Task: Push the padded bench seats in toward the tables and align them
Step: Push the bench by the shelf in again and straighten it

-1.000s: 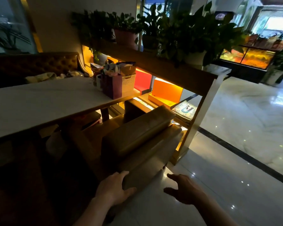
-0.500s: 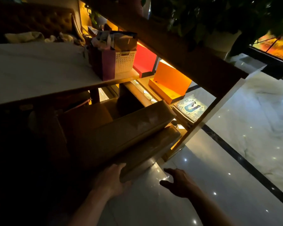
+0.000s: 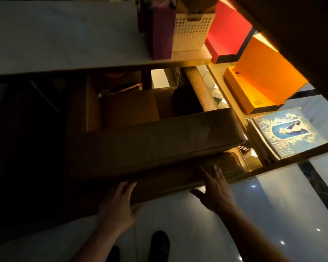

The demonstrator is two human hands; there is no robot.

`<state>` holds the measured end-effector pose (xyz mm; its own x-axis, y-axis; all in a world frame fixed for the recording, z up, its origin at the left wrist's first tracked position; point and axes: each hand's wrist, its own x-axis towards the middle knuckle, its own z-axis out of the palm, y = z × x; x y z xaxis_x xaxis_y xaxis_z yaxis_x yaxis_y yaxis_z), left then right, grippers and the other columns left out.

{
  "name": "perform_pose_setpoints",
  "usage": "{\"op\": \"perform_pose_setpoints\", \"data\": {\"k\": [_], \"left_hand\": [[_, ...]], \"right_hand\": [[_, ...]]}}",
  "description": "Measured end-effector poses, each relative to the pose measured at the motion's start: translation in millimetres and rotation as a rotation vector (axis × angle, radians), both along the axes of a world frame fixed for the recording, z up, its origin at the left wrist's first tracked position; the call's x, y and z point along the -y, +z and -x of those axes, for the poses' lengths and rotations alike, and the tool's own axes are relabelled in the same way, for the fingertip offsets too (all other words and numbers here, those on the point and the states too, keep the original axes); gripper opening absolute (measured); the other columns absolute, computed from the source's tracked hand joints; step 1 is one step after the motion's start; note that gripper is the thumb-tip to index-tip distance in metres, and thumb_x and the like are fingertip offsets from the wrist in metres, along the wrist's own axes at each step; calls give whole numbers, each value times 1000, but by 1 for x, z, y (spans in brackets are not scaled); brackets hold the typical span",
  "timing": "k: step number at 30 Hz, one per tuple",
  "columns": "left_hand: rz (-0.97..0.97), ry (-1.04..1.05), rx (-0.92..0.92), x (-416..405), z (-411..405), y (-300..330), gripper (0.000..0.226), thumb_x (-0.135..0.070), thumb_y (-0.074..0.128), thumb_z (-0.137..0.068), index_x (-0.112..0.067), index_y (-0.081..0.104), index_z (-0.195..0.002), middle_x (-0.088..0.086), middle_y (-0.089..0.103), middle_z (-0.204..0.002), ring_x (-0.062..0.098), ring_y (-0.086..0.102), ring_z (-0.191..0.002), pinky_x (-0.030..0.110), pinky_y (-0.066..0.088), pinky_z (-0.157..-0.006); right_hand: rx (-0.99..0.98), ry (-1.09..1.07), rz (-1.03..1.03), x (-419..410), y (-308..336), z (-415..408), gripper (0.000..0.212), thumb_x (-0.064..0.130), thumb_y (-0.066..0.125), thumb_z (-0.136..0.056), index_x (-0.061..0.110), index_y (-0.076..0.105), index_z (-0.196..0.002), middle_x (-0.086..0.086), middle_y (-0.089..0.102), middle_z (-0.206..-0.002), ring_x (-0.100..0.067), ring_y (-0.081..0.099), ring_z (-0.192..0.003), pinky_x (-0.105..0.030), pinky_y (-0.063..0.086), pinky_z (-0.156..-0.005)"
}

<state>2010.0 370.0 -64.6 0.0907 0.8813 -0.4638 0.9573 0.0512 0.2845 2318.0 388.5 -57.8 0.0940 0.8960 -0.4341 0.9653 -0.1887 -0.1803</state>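
- Bench seat (image 3: 159, 140) sits mid-frame, its front part tucked under the worktop (image 3: 64, 35) edge, its back panel (image 3: 178, 178) facing us low in the frame.
- Left hand (image 3: 116, 208) is flat on the panel's lower left, fingers (image 3: 127, 188) spread, gripping nothing. Right hand (image 3: 216, 190) is likewise splayed against the panel's right part, not clenched.
- We judge it heavy and rigid in the frame, with soft padded vinyl on top. It should slide rather than lift, and the glossy floor (image 3: 197, 224) looks slick, so it may skate or yaw.
- Best hold, we think: 2 palms low on the firm back panel, well apart, for a square push.
- Hard to read: left third of the frame is near black, so the seat's left end and its legs are hidden. Gap to the shelf unit (image 3: 273, 159) on the right is unclear.
- Basket (image 3: 191, 33) and bag (image 3: 161, 33) on the worktop are cut off at the top edge.
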Motion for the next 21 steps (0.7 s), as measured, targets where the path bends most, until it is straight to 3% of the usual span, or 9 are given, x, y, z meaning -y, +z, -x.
{"op": "perform_pose_setpoints", "data": {"k": [5, 7, 11, 15, 21], "left_hand": [[-218, 72, -144, 4, -3, -16, 89, -76, 51, -78, -34, 25, -152, -6, 28, -154, 22, 32, -134, 44, 36, -107], [-253, 90, -180, 4, 3, -22, 91, -79, 52, -75, -32, 29, -151, -5, 34, -151, 24, 37, -130, 46, 39, -102], [-292, 107, -204, 7, 10, -36, 93, -77, 59, -72, -30, 35, -149, -5, 40, -146, 26, 38, -125, 48, 45, -97], [-329, 130, -185, 11, 12, -47, 90, -76, 58, -73, -31, 35, -148, -3, 43, -138, 25, 40, -121, 47, 47, -89], [-361, 122, -196, 17, 15, -52, 89, -83, 42, -75, -34, 32, -148, -3, 44, -139, 24, 38, -126, 45, 41, -96]], "right_hand": [[42, 166, -59, -21, -31, -9, 115, 82, 56, -70, 43, -14, -153, -12, -22, -163, -41, -19, -148, -67, 18, -116], [47, 161, -70, -21, -42, -4, 117, 86, 53, -68, 45, -17, -151, -13, -24, -162, -42, -24, -146, -72, 10, -114], [34, 108, -172, -14, -58, 2, 113, 88, 49, -68, 43, -8, -154, -16, -17, -164, -40, -25, -146, -73, 1, -114], [41, 115, -202, -11, -65, -1, 109, 94, 29, -65, 42, 0, -155, -15, -13, -165, -39, -22, -148, -72, 1, -115], [40, 139, -241, -7, -70, -2, 110, 100, 13, -63, 41, 8, -156, -17, -4, -165, -41, -13, -150, -73, 7, -114]]}}
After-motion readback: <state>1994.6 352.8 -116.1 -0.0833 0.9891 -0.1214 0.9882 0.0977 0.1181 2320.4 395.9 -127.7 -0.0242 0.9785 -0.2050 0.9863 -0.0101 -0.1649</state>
